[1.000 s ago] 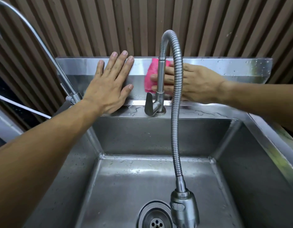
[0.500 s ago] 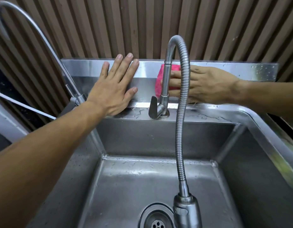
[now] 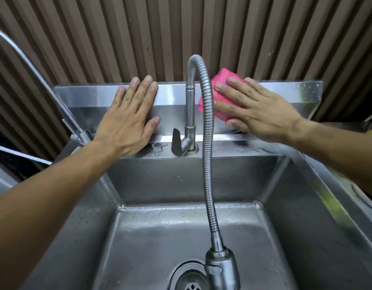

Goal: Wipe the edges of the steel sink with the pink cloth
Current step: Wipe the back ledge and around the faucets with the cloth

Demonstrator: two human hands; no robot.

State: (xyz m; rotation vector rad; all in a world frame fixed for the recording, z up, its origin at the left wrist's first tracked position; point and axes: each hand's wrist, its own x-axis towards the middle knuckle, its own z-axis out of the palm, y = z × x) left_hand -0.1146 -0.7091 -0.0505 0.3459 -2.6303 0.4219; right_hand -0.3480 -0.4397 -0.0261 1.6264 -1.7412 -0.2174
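Observation:
The steel sink (image 3: 233, 152) fills the lower view, with a raised backsplash (image 3: 172, 95) along its far edge. My right hand (image 3: 258, 109) presses the folded pink cloth (image 3: 221, 77) flat against the backsplash, just right of the tap's riser. Most of the cloth is hidden under my fingers; its top corner pokes above the backsplash rim. My left hand (image 3: 128, 120) lies flat with fingers spread on the backsplash left of the tap, holding nothing.
A flexible gooseneck tap (image 3: 206, 143) rises from the rear ledge and arcs down to a spray head (image 3: 221, 268) over the drain (image 3: 188, 281). A second hose (image 3: 55, 97) runs up at the left. Ribbed brown wall panels (image 3: 181, 34) stand behind the sink.
My right hand has slid the pink cloth rightward along the backsplash, from behind the tap to its right side, and slightly upward. My left hand has stayed flat in place.

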